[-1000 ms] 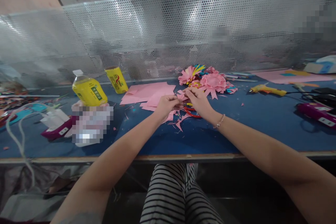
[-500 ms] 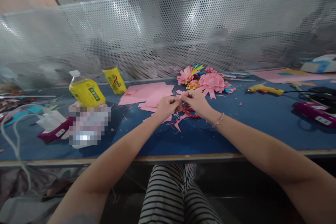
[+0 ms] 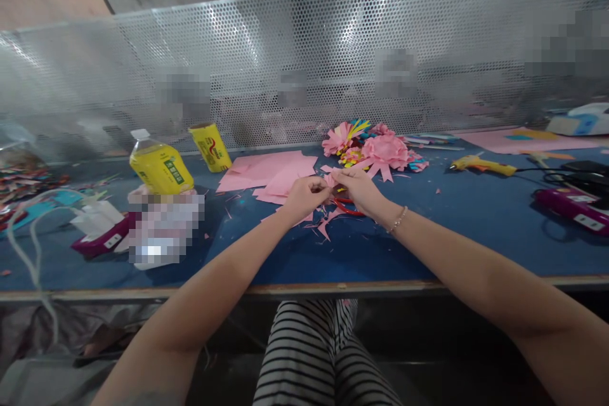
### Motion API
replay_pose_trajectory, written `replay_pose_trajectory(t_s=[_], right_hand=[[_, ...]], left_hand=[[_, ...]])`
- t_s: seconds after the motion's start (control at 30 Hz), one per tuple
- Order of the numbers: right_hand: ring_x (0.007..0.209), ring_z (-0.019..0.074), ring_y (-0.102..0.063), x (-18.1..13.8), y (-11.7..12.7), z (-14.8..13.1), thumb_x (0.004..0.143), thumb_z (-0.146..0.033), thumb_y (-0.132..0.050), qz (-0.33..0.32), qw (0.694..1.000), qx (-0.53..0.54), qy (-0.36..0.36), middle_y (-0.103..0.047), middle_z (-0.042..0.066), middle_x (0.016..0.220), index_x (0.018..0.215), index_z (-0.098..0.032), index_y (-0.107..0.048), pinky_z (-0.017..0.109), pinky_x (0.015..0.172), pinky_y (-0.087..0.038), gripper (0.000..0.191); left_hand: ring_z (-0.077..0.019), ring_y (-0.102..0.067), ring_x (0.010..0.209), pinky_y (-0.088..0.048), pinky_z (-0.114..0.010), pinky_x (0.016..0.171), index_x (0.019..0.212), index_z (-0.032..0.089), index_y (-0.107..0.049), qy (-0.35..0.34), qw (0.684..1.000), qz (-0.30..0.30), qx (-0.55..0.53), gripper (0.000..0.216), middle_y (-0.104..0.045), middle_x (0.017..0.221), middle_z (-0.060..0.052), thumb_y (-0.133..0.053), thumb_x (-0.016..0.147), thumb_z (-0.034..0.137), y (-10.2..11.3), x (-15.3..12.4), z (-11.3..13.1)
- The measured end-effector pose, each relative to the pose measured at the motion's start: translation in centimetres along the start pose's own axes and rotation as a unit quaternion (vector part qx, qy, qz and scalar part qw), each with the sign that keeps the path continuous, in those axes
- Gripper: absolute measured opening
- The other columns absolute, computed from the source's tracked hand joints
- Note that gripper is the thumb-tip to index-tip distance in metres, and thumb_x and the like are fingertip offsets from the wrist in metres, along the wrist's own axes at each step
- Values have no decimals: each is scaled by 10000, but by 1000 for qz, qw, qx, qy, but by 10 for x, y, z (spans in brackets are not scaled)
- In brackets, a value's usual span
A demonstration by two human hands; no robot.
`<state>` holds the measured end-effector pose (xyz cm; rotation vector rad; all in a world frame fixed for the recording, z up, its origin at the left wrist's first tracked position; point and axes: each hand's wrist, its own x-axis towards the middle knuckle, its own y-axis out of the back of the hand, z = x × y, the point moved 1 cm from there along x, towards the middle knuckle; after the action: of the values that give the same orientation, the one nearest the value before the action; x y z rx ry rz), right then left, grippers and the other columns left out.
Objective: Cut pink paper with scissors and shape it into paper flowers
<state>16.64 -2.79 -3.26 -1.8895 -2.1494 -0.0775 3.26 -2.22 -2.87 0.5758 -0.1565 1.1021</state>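
Note:
My left hand (image 3: 307, 195) and my right hand (image 3: 356, 189) meet above the table, thumbs and fingertips pinched on a small pink paper piece (image 3: 332, 180) between them. Its exact shape is partly hidden by my fingers. Under my right hand lie red-handled scissors (image 3: 347, 208), partly covered. Pink paper sheets (image 3: 266, 171) are stacked just beyond my left hand. Thin pink scraps (image 3: 326, 226) are scattered below both hands. Behind my right hand sits a bunch of paper flowers (image 3: 385, 151) in pink, yellow and blue.
To the left stand a bottle of yellow liquid (image 3: 162, 168) and a yellow container (image 3: 210, 149), near a purple power strip (image 3: 102, 238). A yellow glue gun (image 3: 483, 165) and another purple power strip (image 3: 571, 208) lie to the right. A perforated metal panel (image 3: 257, 44) closes off the table's back.
My fingers have shifted slightly on the pink paper piece, and more of it shows between them now. The hands stay in nearly the same place; the view has tilted a little.

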Motion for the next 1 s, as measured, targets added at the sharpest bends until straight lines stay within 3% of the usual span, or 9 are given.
replay_pose_trajectory(t_s=[0.13,0.27,0.37,0.47,0.57,0.73,1.0], right_hand=[[542,139,-560,0,1,0,681,-448,-543,9,999,-31,11,-561,-1,558,613,-182,-487,275,518,-451,280],[608,124,-549,1,1,-2,695,-322,-555,-15,979,-167,118,-575,-3,651,699,-179,-549,264,580,-445,143],[627,120,-540,3,4,-3,695,-215,-543,-12,953,-241,184,-583,0,668,696,-169,-566,270,633,-438,51],[679,127,-547,5,8,-4,704,-183,-531,-10,940,-265,214,-595,11,707,700,-168,-574,274,660,-430,46],[722,132,-535,4,11,-6,709,-171,-536,-24,919,-296,259,-583,17,740,709,-176,-583,274,662,-421,47],[762,137,-516,1,9,-8,720,-135,-499,-52,897,-312,309,-555,32,778,723,-179,-579,283,672,-418,91],[788,130,-540,1,6,-2,661,-145,-535,0,952,-221,213,-536,24,859,904,-198,-468,282,692,-449,258]], left_hand=[[-93,-537,443,-434,-215,477,563,132,-503,28,999,20,-21,62,-569,494,3,-462,610,130,3,3,-6],[-90,-529,455,-428,-210,492,542,127,-529,23,999,44,21,79,-559,475,6,-478,602,128,7,4,-7],[-94,-545,482,-450,-221,534,563,123,-556,58,996,34,-55,73,-580,511,2,-490,583,99,6,4,-3],[-111,-577,517,-477,-248,575,642,113,-579,173,956,3,-236,100,-622,580,-33,-484,631,142,6,4,0],[-119,-586,530,-481,-242,564,660,94,-584,258,910,-25,-323,188,-628,596,-73,-501,707,257,10,4,0],[-67,-558,522,-475,-200,590,699,98,-583,199,917,-34,-343,74,-598,587,-26,-620,649,138,16,4,-4],[-44,-535,517,-465,-178,569,655,133,-523,139,929,7,-343,124,-551,555,26,-642,636,161,15,5,-3]])
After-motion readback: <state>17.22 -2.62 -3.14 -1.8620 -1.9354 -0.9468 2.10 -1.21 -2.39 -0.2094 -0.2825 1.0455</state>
